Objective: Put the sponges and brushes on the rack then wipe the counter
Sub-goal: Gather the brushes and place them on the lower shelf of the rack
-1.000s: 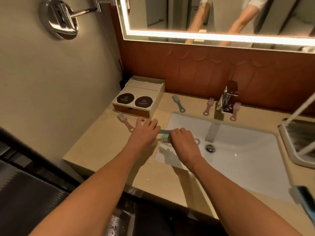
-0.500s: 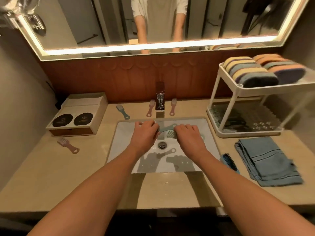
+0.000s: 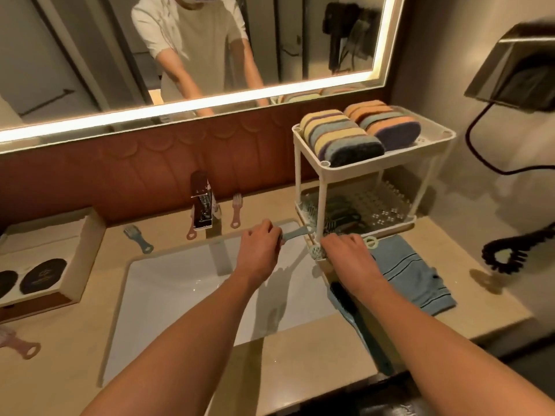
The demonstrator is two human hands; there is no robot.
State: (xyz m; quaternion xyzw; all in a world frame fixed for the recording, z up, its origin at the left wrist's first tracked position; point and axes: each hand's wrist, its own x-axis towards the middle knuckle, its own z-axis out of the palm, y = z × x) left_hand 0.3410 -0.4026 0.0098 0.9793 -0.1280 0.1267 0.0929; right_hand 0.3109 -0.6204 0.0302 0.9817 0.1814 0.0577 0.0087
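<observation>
My left hand point(image 3: 258, 253) is closed on the handle of a grey-blue brush point(image 3: 295, 234) over the sink's right edge. Closed around a pale green brush point(image 3: 319, 252), my right hand point(image 3: 350, 255) sits at the front left corner of the white two-tier rack point(image 3: 324, 171); the brush's ring sticks out past my knuckles. Several striped sponges point(image 3: 342, 136) lie on the rack's top tier. Dark brushes point(image 3: 342, 211) rest on the lower tier. Loose on the counter are two pink brushes point(image 3: 236, 210) by the faucet, a blue one point(image 3: 138, 239), another pink one point(image 3: 18, 343) and a dark-bristled blue brush point(image 3: 345, 301).
A folded blue towel point(image 3: 411, 271) lies in front of the rack. The white sink point(image 3: 180, 280) and chrome faucet point(image 3: 201, 202) fill the middle. A cream box point(image 3: 45, 244) stands at the left. A black coiled cord point(image 3: 507, 253) hangs at the right.
Both hands have carried their brushes rightward from over the sink to the rack's front corner. The view has swung right with them.
</observation>
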